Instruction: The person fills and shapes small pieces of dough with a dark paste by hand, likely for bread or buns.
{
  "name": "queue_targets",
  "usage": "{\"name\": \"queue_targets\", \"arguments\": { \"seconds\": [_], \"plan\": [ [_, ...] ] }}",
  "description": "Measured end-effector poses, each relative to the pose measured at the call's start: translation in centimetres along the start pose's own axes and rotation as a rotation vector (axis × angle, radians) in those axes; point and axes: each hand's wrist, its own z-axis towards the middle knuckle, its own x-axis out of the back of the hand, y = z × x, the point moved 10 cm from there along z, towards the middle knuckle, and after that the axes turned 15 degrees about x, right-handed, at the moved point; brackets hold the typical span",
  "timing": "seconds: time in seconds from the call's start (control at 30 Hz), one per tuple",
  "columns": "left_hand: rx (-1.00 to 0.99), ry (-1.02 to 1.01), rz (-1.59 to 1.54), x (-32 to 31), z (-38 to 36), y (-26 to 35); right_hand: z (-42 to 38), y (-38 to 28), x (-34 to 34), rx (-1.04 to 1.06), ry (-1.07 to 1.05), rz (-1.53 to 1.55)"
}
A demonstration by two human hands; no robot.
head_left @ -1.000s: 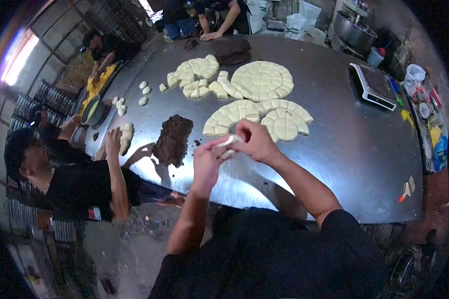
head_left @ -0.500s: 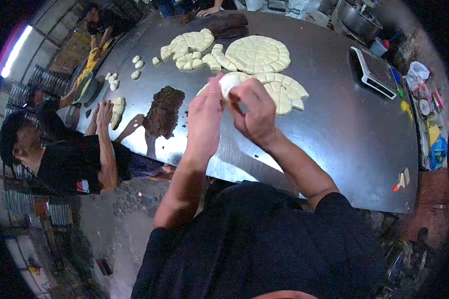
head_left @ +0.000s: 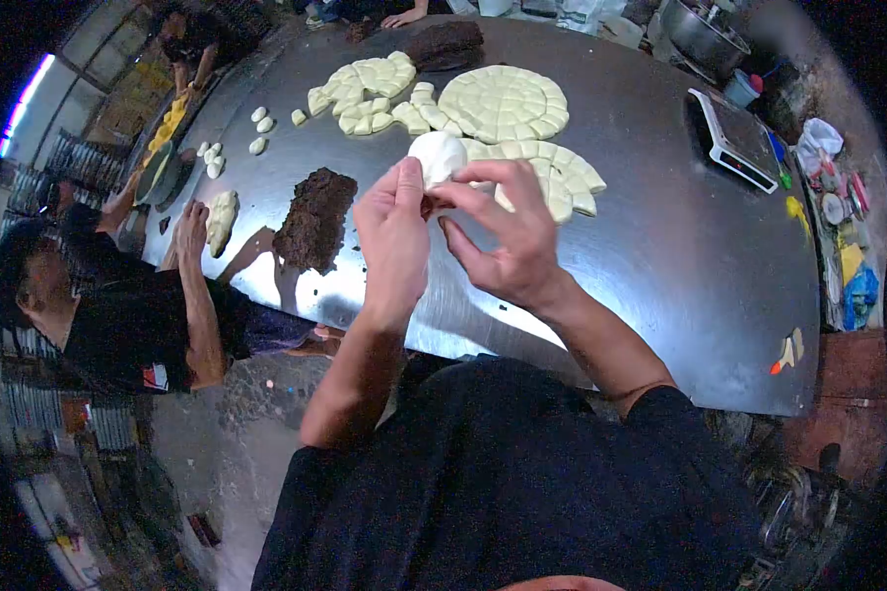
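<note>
A smooth white piece of dough [head_left: 438, 158] is held up over the table. My left hand [head_left: 394, 227] is closed round its lower left side, thumb upright against it. The fingertips of my right hand [head_left: 512, 231] grip the dough's lower right edge, with the thumb lower down and a gap below the index finger. A dark bit shows at the underside of the dough, partly hidden by the fingers. Behind the hands lie a fan of cut dough pieces [head_left: 562, 177] and a round of dough scored into pieces [head_left: 503, 103]. To the left is a dark brown crumbly filling block [head_left: 315, 222].
More cut dough [head_left: 365, 84] and a second dark block [head_left: 445, 46] lie on the metal table [head_left: 660, 286]. A scale [head_left: 732, 141] and a brush [head_left: 788, 350] are at the right. On the left, a co-worker [head_left: 118, 305] handles a dough strip [head_left: 222, 222] beside small dough balls [head_left: 259, 120].
The dough has turned and shows more of its rounded white top above my left hand. My right hand's fingers have spread and shifted along its edge. The view has shifted slightly.
</note>
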Motion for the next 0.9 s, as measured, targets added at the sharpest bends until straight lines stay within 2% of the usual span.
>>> {"name": "queue_targets", "arguments": {
  "seconds": [0.03, 0.07, 0.1, 0.13, 0.17, 0.2, 0.23, 0.27, 0.3, 0.33, 0.37, 0.43, 0.5, 0.57, 0.6, 0.63, 0.67, 0.7, 0.8, 0.87, 0.9],
  "plan": [
    [-0.038, 0.084, -0.011, 0.7, -0.1, 0.2, -0.4, 0.1, 0.0, -0.008, -0.003, 0.003],
    [-0.112, 0.093, 0.084, 0.7, -0.1, 0.4, -1.3, 1.5, -0.1, -0.134, -0.010, 0.026],
    [-0.102, 0.091, 0.083, 0.9, -0.1, 0.0, -2.3, 2.9, -0.3, -0.257, -0.015, 0.044],
    [0.021, 0.015, 0.148, 0.1, 0.3, -1.2, -3.0, 3.7, -0.6, -0.291, 0.000, 0.064],
    [0.140, -0.062, 0.211, -0.8, 0.3, -2.4, -3.3, 4.1, -0.6, -0.295, -0.003, 0.058],
    [0.205, -0.106, 0.119, -1.1, 0.2, -3.0, -2.8, 3.3, -0.6, -0.167, -0.048, -0.044],
    [0.210, -0.110, 0.120, -1.2, 0.2, -2.9, -2.7, 2.4, -0.7, -0.042, -0.093, -0.143],
    [0.190, -0.113, 0.271, -1.3, 0.1, -2.7, -3.4, 1.9, -1.3, 0.001, -0.143, -0.175],
    [0.176, -0.114, 0.422, -1.1, -0.1, -2.9, -4.2, 1.6, -1.2, -0.015, -0.152, -0.168],
    [0.105, -0.191, 0.387, -1.0, 0.5, -3.6, -5.1, 1.1, -1.5, -0.046, -0.203, -0.156],
    [0.132, -0.180, 0.568, 0.2, 1.1, -4.7, -6.0, 0.7, -1.7, -0.088, -0.254, -0.145],
    [0.165, -0.120, 0.732, 2.2, 1.2, -6.2, -9.0, 0.6, -1.5, -0.207, -0.316, -0.016],
    [0.195, 0.079, 0.868, 7.1, 1.4, -10.3, -12.2, 1.3, -0.4, -0.358, -0.240, 0.191],
    [0.185, 0.003, 0.849, 9.3, 0.7, -14.8, -14.2, 1.8, 0.2, -0.447, -0.254, 0.152],
    [0.152, -0.112, 0.826, 11.0, 0.8, -19.4, -15.9, 2.5, -0.1, -0.543, -0.261, 0.173],
    [0.373, -0.221, 0.613, 11.9, 0.6, -24.0, -17.4, 3.2, -0.4, -0.634, -0.266, 0.192],
    [0.601, -0.280, 0.410, 11.4, -0.2, -26.8, -17.5, 3.2, -0.9, -0.592, -0.244, 0.215],
    [0.749, -0.252, 0.354, 11.2, -0.9, -29.0, -17.8, 3.4, -1.4, -0.599, -0.249, 0.219],
    [0.833, -0.247, 0.279, 10.9, -1.1, -29.5, -16.8, 4.7, -2.9, -0.620, -0.213, 0.316],
    [0.815, 0.055, 0.791, 13.4, -0.3, -28.4, -13.3, 5.9, -3.0, -0.554, -0.189, 0.280],
    [0.813, 0.068, 0.786, 14.1, -0.2, -28.9, -11.2, 6.2, -2.9, -0.489, -0.152, 0.232]
  ]
}}
